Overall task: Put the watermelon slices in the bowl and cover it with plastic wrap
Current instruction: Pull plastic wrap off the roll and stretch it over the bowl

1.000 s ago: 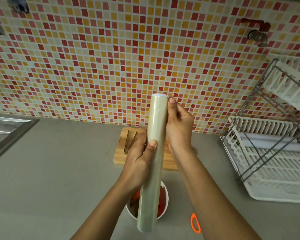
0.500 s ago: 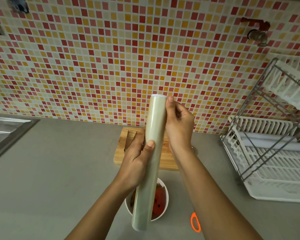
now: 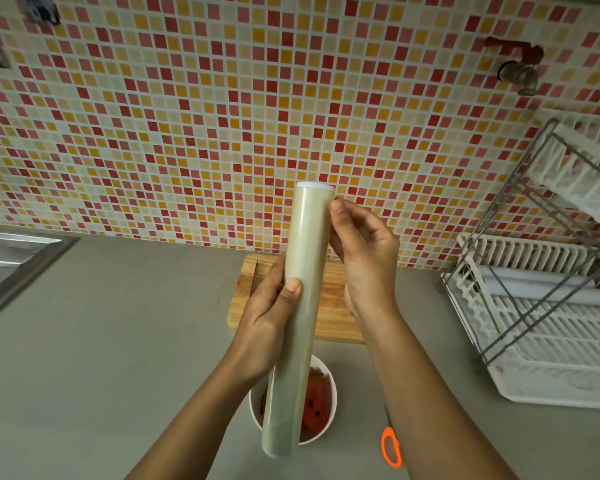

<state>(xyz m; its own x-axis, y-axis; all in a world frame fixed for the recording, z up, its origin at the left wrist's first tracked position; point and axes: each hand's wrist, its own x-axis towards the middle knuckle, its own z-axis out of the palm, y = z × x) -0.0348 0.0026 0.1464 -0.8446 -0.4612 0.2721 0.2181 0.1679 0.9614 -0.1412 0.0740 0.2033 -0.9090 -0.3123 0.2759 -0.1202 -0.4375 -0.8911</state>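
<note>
A long roll of plastic wrap [image 3: 300, 306] stands nearly upright in front of me, above the counter. My left hand [image 3: 269, 317] grips its middle, thumb across the front. My right hand [image 3: 364, 251] touches the roll's upper right side with curled fingers, thumb tip near the top end; whether it pinches a film edge I cannot tell. Below the roll sits a white bowl [image 3: 328, 386] holding red watermelon slices [image 3: 314, 403], partly hidden by the roll's lower end.
A wooden cutting board [image 3: 329, 306] lies behind the bowl by the tiled wall. Orange scissors handle [image 3: 391, 446] lies right of the bowl. A white dish rack [image 3: 548, 327] stands at the right, a steel sink [image 3: 11, 258] at the left.
The roll's lower end has swung slightly left over the bowl, showing more watermelon. My right thumb has slid up toward the roll's top end.
</note>
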